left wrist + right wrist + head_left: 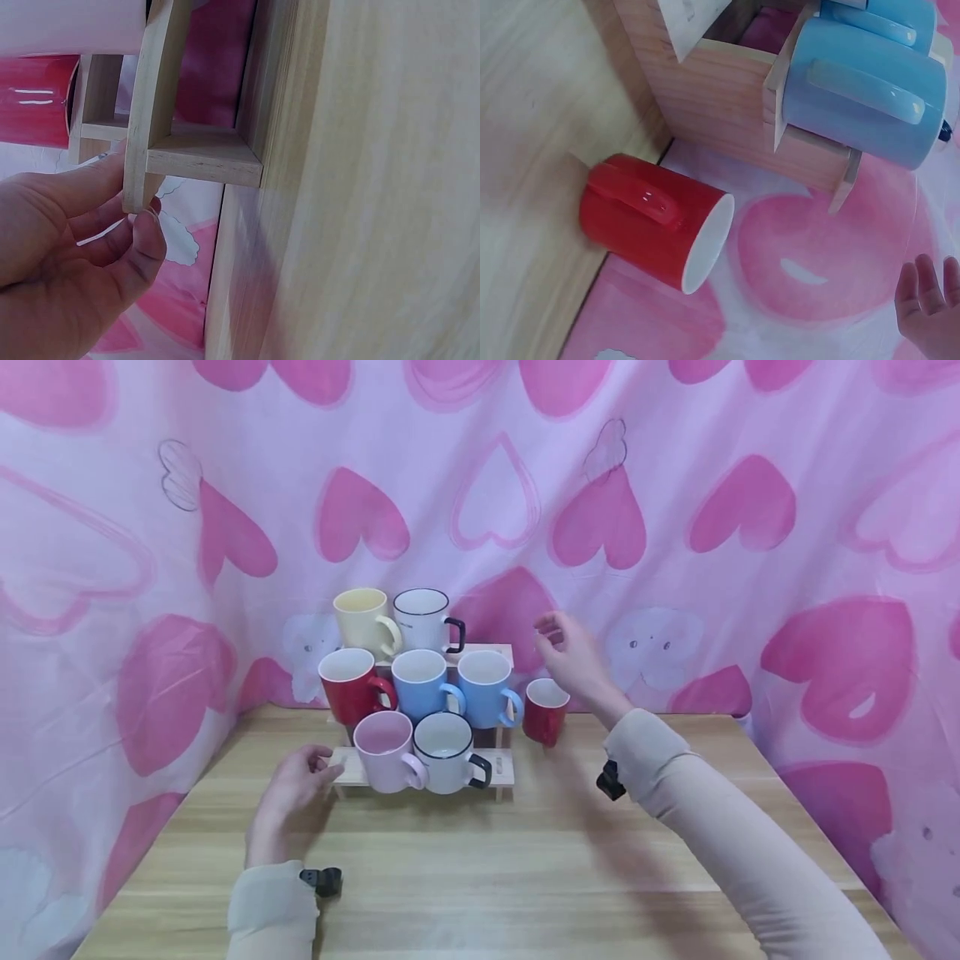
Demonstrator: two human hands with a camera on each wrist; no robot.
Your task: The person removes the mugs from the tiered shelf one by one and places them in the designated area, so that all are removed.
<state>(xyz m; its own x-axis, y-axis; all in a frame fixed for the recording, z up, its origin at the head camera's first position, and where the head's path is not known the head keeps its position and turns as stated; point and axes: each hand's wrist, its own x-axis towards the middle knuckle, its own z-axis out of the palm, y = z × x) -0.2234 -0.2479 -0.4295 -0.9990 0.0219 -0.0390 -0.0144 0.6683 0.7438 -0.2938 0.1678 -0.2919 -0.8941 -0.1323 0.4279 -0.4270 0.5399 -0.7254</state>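
Note:
A three-tier wooden rack [501, 765] stands on the table and bears several mugs. My left hand [296, 779] pinches the left end of its lowest shelf board [139, 165] between thumb and fingers. Beside the rack's right side, a red mug [542, 720] stands on the table, its handle toward me. My right hand [576, 658] is raised above and behind that mug, right of the top tier, fingers loosely bent with nothing in them. In the right wrist view its fingertips [928, 289] show apart from the blue mug [862, 90].
On the top tier are a cream mug [358, 622] and a white black-rimmed mug [420, 622]. The middle tier bears a red mug [348, 693] and two blue ones. Below sit a pink mug [382, 756] and another black-rimmed one [442, 760]. A heart-patterned curtain [480, 485] hangs behind.

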